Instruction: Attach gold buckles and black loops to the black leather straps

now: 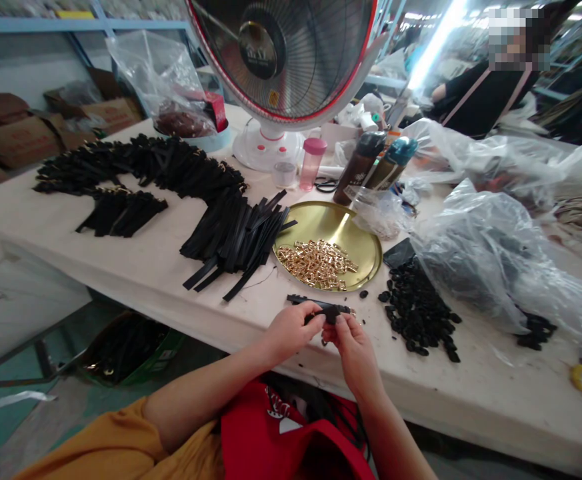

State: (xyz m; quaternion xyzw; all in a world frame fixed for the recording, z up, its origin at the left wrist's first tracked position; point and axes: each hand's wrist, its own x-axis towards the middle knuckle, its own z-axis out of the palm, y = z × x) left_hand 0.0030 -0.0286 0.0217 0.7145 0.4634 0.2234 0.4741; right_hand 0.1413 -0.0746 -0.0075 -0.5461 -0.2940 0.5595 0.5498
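My left hand [291, 328] and my right hand [353, 341] meet at the table's near edge. Both are pinched on one short black strap [321, 308] that lies across them, its left end poking out past the left fingers. A small gold buckle seems to sit at the strap's right end by my right fingers. Just beyond my hands stands a round gold tray [355, 240] with a heap of gold buckles [317, 263]. A fanned pile of black straps [235, 237] lies to the tray's left. A heap of small black loops [418, 310] lies to the right.
A large round heater [285, 60] stands at the back of the table with bottles [361, 167] and a pink cup [312, 162] beside it. Rows of finished black straps [135, 163] cover the left. Clear plastic bags [491, 260] fill the right. Another person [485, 93] sits far right.
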